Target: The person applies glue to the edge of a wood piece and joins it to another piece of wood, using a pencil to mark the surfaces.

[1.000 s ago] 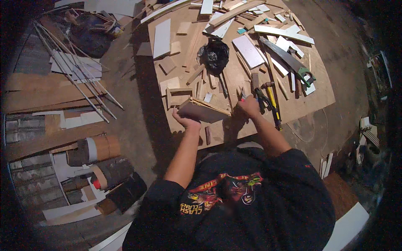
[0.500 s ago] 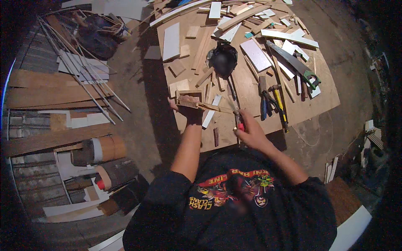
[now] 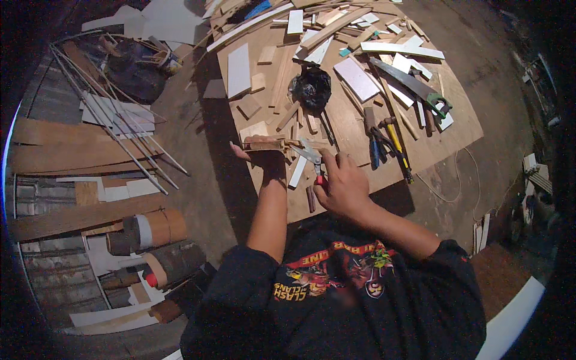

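Observation:
A small open wooden box [image 3: 277, 144] rests in my left hand [image 3: 268, 159], whose fingers are curled about it and partly show inside. Thin wooden strips [image 3: 293, 143] stick out from its right side. My right hand [image 3: 345, 187] grips a pair of scissors [image 3: 312, 153] with red handles. Its silver blades point up and left, overlapping the strips beside the box. Whether they touch the wood I cannot tell. Below the strips, a narrow white piece [image 3: 297, 171] lies on the plywood table [image 3: 264, 198].
Across the table lie a black plastic bag [image 3: 313, 90], a green-handled handsaw [image 3: 414, 84], a yellow-handled hammer [image 3: 398, 147], blue-handled pliers [image 3: 375, 150] and many wood offcuts [image 3: 240, 71]. Boards and long thin rods [image 3: 120, 123] lie on the floor at the left.
My right hand has moved left and up, bringing the scissors to the strips at the box's side. The box has tipped, so its inside shows less. The whole view has shifted slightly.

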Tool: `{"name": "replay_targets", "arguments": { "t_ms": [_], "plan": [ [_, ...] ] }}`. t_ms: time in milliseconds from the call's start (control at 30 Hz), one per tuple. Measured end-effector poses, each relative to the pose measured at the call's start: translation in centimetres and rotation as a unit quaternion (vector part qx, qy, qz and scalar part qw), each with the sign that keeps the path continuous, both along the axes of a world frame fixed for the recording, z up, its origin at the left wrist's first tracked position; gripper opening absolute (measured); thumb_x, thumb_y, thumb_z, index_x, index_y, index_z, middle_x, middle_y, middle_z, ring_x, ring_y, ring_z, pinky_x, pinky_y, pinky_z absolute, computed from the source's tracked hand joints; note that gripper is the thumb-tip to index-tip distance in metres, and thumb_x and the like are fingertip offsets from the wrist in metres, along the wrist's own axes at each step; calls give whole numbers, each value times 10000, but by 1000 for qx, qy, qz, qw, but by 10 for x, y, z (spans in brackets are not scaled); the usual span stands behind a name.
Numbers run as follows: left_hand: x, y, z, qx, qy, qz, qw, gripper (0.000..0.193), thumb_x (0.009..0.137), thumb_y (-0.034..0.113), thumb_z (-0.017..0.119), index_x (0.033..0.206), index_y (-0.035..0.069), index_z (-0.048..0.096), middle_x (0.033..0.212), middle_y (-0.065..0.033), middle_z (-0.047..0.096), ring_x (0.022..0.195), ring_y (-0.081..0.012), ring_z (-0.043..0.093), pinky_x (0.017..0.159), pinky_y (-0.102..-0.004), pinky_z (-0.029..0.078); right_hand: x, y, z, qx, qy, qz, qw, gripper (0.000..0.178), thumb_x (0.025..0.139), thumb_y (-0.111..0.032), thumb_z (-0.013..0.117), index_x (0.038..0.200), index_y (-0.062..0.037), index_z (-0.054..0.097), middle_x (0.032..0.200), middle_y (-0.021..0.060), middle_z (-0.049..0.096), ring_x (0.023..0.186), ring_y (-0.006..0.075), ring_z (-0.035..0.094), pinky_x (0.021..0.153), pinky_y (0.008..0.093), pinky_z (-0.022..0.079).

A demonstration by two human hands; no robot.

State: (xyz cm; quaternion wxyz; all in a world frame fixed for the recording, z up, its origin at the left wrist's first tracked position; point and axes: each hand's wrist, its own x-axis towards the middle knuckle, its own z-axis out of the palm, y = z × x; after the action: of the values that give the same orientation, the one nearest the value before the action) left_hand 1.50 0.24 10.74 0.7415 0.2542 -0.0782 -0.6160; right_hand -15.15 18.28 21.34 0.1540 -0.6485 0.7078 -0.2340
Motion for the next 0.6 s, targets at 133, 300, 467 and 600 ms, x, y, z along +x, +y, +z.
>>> {"name": "replay_targets", "arguments": {
  "t_ms": [133, 300, 467, 600],
  "plan": [
    [-4, 4, 10, -5, -10, -18, 1000, 695, 901, 732, 405, 1193, 147, 642, 1157, -91, 649, 1027, -292, 643, 903, -512, 534, 3, 1, 9, 37, 21, -9, 999, 767, 775, -320, 764, 1420, -63, 437, 1110, 179, 562, 1027, 351, 613, 775, 485, 560],
    [-5, 6, 21, -8, -23, -35, 999, 701, 903, 729, 395, 1203, 144, 639, 1174, -98, 646, 1038, -298, 641, 909, -513, 531, 4, 4, 10, 37, 55, -39, 997, 790, 781, -313, 761, 1445, -43, 430, 1048, 176, 564, 925, 344, 627, 725, 472, 547],
    [7, 6, 39, -13, -50, -64, 997, 708, 905, 726, 386, 1213, 140, 635, 1191, -104, 643, 1049, -304, 638, 915, -513, 529, -11, 9, 12, 27, 93, -3, 995, 791, 741, -252, 758, 1451, -69, 459, 1044, 164, 574, 912, 327, 629, 697, 458, 541],
    [12, 1, 50, -8, -82, -106, 991, 713, 906, 723, 378, 1221, 137, 632, 1205, -109, 640, 1058, -309, 637, 919, -514, 527, -31, 2, 11, -25, 121, 49, 991, 795, 713, -240, 762, 1449, -112, 490, 1041, 135, 584, 940, 312, 622, 722, 444, 525]
  ]
}}
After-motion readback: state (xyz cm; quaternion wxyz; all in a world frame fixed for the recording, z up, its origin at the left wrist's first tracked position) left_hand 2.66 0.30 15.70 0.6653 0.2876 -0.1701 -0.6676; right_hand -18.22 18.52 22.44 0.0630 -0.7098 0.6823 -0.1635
